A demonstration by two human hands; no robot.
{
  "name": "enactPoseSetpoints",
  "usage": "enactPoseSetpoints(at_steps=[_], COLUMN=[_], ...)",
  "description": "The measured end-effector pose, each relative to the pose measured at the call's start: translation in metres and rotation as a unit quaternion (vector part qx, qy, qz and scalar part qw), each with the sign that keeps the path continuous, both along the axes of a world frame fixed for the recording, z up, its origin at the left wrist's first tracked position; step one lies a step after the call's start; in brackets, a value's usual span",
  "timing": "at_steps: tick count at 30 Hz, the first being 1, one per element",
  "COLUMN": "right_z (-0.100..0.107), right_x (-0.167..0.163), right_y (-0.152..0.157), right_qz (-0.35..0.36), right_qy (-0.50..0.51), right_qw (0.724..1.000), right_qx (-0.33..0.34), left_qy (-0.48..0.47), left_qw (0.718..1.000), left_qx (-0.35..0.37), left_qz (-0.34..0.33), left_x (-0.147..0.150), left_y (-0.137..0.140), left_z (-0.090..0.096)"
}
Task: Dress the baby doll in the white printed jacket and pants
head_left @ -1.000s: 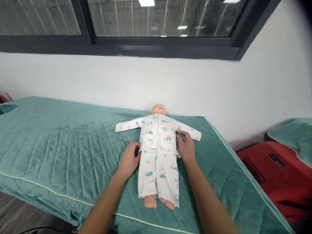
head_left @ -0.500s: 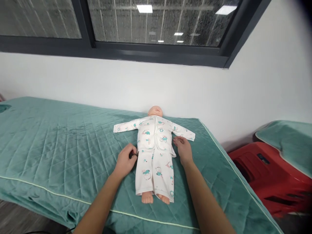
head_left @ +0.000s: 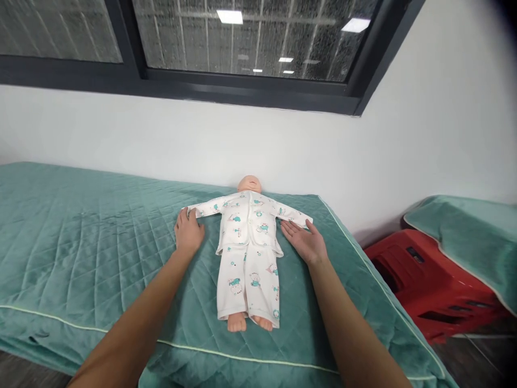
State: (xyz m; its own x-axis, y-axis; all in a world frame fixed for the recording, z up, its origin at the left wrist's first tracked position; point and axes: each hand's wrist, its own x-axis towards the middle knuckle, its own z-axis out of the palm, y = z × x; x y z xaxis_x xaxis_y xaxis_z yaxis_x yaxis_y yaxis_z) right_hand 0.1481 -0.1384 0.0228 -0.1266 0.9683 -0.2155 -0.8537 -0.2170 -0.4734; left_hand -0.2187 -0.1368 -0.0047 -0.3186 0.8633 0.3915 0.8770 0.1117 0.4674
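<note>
A baby doll (head_left: pixel 249 184) lies on its back on the quilted green cover (head_left: pixel 121 258), its arms spread to both sides. It wears a white printed long-sleeved top (head_left: pixel 236 221) and matching trousers (head_left: pixel 248 285), with its bare feet (head_left: pixel 236 322) showing below the hems. My left hand (head_left: pixel 189 230) is at the end of the sleeve on the left, palm down, fingertips at the cuff and thumb apart. At the other sleeve, my right hand (head_left: pixel 305 241) is open with the palm turned up, fingers just below the sleeve and thumb beside the cuff.
A white wall (head_left: pixel 194 137) rises behind the bed, with a dark-framed window (head_left: pixel 250 96) above. To the right of the bed stands a red plastic stool (head_left: pixel 420 280), partly covered by green cloth (head_left: pixel 468 231).
My left hand has left the top's hem and moved up to the left cuff, its fingers loosening. My right hand has turned palm up and opened near the right sleeve. The view has shifted slightly.
</note>
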Motion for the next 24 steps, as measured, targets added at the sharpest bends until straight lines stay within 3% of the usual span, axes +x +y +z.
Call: enactPoseSetpoints(at_steps=[5, 13, 24], right_z=[0.002, -0.001, -0.001], right_x=[-0.004, -0.004, -0.01], right_y=[-0.004, -0.006, -0.006], right_qz=[-0.031, -0.038, -0.061], right_qy=[-0.023, -0.05, -0.089], right_qw=[0.999, 0.998, 0.994], right_qx=[0.006, 0.023, 0.03], left_qy=[0.031, 0.025, 0.039], left_qw=[0.998, 0.995, 0.995], left_qx=[-0.059, -0.098, -0.087], left_qz=[0.013, 0.022, 0.014], left_x=[-0.011, -0.02, -0.026], left_y=[0.022, 0.034, 0.034], left_z=[-0.001, 0.001, -0.002])
